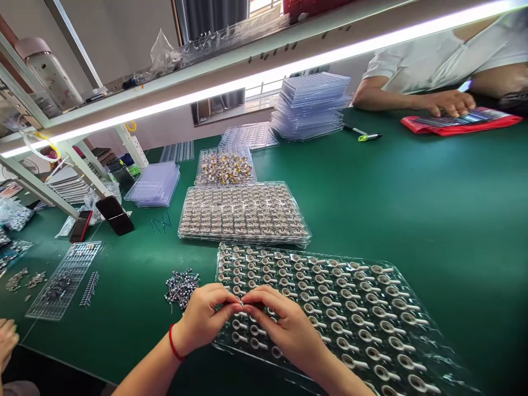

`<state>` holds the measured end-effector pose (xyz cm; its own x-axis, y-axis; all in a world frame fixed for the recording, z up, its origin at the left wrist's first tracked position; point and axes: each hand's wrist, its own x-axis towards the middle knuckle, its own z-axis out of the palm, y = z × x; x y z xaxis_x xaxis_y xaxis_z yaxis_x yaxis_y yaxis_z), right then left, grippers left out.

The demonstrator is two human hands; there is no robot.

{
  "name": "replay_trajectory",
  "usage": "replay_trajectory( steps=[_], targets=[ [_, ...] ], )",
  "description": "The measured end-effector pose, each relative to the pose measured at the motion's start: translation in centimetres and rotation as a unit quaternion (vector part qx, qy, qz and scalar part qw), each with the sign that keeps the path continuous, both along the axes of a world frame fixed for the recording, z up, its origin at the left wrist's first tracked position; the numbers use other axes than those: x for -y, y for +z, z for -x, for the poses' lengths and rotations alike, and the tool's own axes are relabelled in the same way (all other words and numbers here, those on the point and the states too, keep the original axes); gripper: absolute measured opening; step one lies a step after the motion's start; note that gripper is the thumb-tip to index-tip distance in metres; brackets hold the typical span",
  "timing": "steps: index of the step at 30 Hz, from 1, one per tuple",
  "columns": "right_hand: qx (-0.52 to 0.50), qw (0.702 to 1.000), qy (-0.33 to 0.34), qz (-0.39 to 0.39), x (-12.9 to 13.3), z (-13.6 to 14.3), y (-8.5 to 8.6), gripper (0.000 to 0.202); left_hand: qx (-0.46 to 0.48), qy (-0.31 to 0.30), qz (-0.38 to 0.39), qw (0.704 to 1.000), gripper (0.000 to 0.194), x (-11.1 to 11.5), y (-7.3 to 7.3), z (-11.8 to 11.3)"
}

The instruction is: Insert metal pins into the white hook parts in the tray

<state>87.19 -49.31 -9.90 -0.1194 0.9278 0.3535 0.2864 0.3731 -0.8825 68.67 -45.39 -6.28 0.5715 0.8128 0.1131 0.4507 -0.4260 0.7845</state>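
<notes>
My left hand, with a red band at the wrist, pinches thumb and forefinger together. Its fingertips meet those of my right hand, which is pinched the same way. Between them is a tiny piece, mostly hidden, too small to name. Both hands are over the left part of a clear plastic tray holding rows of white spoon-shaped parts with round cups. Just left of the tray lies a heap of small dark metallic parts with thin wire legs, close to my left hand.
Behind is a stack of filled trays, then a tray of yellow-and-white pieces. Empty clear trays are piled farther back. Phones lean at left. A lit shelf crosses above. A co-worker's hand rests on a red packet; another hand shows at left.
</notes>
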Motion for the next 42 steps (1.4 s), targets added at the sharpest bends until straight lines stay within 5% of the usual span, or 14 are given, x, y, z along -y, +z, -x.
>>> replay_trajectory(
  steps=[4, 11, 24, 34, 42],
  targets=[
    [-0.007, 0.999, -0.022, 0.022, -0.2, -0.5, 0.0, 0.018, -0.053, 0.035, -0.029, 0.998, 0.021, -0.9, -0.1, 0.8],
    [-0.012, 0.995, -0.095, 0.035, -0.7, -1.6, -0.2, 0.025, -0.135, 0.095, -0.035, 0.986, 0.009, -3.8, -2.6, 1.1],
    [-0.028, 0.993, -0.097, 0.054, -0.7, -1.7, -0.9, 0.026, -0.165, 0.107, -0.014, 0.98, 0.004, -3.0, -3.0, 0.8],
    [-0.143, 0.979, -0.095, 0.11, 0.5, -1.1, -0.7, 0.027, -0.019, 0.154, 0.002, 0.988, 0.012, -0.9, -1.8, -0.2],
    [-0.162, 0.979, -0.053, 0.111, 1.1, -0.9, -0.6, 0.021, 0.197, 0.191, 0.163, 0.948, 0.016, 0.8, -1.9, -1.0]
  ],
)
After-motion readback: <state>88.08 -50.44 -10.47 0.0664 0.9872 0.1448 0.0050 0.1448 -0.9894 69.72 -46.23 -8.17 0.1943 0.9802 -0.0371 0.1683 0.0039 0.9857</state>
